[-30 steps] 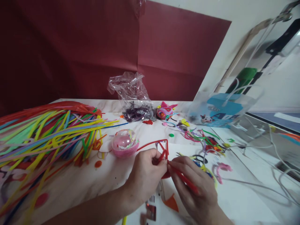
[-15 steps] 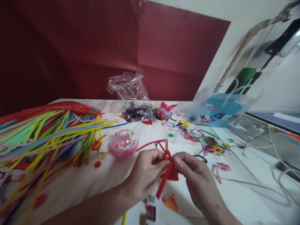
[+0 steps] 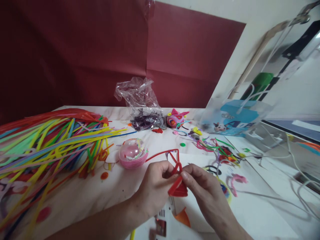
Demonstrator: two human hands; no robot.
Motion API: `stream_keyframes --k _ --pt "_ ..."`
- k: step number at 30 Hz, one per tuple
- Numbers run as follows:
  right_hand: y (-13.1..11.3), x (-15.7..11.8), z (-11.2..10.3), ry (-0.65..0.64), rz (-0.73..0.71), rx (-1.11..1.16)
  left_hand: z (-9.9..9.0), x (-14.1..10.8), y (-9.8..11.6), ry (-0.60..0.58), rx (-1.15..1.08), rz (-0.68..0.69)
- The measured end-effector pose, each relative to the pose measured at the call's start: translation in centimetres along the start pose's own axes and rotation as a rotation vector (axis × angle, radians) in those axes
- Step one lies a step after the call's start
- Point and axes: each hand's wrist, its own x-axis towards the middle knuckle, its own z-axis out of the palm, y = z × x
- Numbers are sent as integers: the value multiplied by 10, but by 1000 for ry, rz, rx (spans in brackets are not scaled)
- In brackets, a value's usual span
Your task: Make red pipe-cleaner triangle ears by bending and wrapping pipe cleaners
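Between my two hands is a bent red pipe cleaner piece (image 3: 180,190), folded into a layered triangular shape. My left hand (image 3: 156,186) pinches it from the left, thumb and forefinger closed near its top. From the other side, the fingertips of my right hand (image 3: 200,185) are closed on it too. A loose red length rises above the fingers, bends sharply and runs left toward a clear ball with a pink lower half (image 3: 133,154). Part of the folded piece is hidden by my fingers. Below lies an orange curved piece (image 3: 183,218) near white paper (image 3: 252,210).
A large heap of coloured pipe cleaners (image 3: 57,143) covers the left. Toward the back are a clear plastic bag (image 3: 138,96), a pink striped figure (image 3: 175,118) and a blue-and-white bag (image 3: 236,116). Scraps (image 3: 220,150) and a white cable (image 3: 295,160) lie on the right.
The folded red piece has turned between my fingers; its long strip pointing downward now looks shorter and tilted left. My right hand has shifted slightly left and down, uncovering a round multicoloured item behind it.
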Motion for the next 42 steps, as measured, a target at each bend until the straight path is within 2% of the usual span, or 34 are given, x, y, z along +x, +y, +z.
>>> stream_keyframes --k 5,8,11,16,20,22,25,28,34,42 --pt "-2 -1 -1 30 -106 -270 2 -3 2 -24 -19 -17" --pt "-3 1 -3 58 -123 -326 3 -4 4 -19 25 4" --pt "0 3 -7 79 -108 -244 2 -2 4 -37 11 9" --pt "6 3 -10 128 -134 -56 1 0 4 15 36 36" --pt "4 0 -9 143 -201 -45 1 0 5 18 85 65" --pt "0 -1 -10 105 -312 -112 1 0 6 0 85 35" --pt "-6 -2 -13 -55 -446 -247 0 1 7 -32 123 -34" --pt "-12 -1 -17 -142 -418 -318 -2 2 9 -30 179 -40" --pt "-12 0 -20 -144 -262 -344 -1 1 11 -15 212 -59" --pt "-14 -1 -19 -181 -314 -421 -1 2 5 -46 238 -44"
